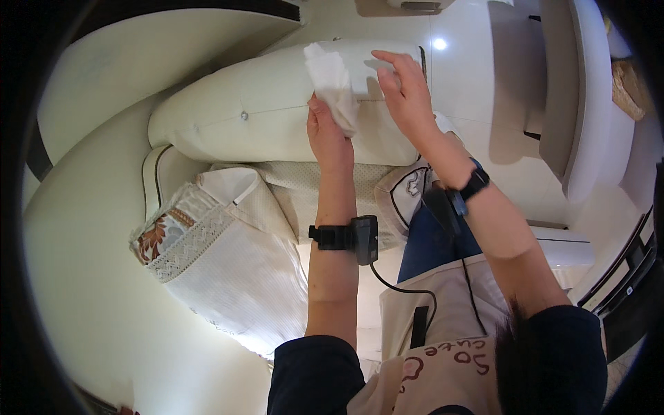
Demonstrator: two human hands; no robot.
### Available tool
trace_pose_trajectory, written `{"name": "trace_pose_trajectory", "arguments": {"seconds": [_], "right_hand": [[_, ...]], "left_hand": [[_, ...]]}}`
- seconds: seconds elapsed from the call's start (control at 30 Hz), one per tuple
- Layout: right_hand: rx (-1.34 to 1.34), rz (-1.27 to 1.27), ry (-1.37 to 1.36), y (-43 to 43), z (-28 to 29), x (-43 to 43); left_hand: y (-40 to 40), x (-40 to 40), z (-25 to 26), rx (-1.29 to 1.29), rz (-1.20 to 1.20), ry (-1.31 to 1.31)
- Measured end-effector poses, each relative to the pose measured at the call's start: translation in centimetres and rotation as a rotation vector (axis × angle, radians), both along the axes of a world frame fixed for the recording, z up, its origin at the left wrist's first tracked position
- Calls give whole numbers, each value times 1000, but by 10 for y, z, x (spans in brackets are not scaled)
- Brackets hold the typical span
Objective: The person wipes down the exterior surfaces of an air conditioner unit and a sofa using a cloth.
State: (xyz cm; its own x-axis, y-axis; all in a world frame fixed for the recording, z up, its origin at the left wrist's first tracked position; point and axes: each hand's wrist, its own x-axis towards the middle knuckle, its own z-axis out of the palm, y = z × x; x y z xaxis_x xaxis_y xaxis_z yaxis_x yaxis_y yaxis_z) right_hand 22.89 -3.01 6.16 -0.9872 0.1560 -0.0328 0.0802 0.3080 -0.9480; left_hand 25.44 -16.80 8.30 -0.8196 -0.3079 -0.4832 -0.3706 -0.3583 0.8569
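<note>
My left hand (329, 129) grips a folded white cloth (334, 85) by its lower left side, above a padded cream sofa armrest (233, 122) with button tufting. To the right, my right hand (407, 96) is raised over the armrest's end, fingers apart and slightly curled, with nothing in it. It does not touch the cloth. Each forearm wears a black strap with a small device and a cable.
A white cover with lace trim (244, 280) lies on the sofa seat at the left. A dotted beige cloth (290, 197) lies below the armrest, beside a dark-edged cloth (402, 192). Another cream seat (560, 98) stands across the tiled floor (461, 83).
</note>
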Motion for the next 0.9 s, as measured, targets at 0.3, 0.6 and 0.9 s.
{"name": "trace_pose_trajectory", "arguments": {"seconds": [0.3,0.6,0.9], "right_hand": [[-525,-179,-449,20,-14,95],[109,-403,-266,21,-72,148],[-661,-320,-505,19,-117,133]], "left_hand": [[37,58,-6,-212,-391,48],[43,69,-68,-1407,-689,461],[48,71,-102,-1571,-562,550]]}}
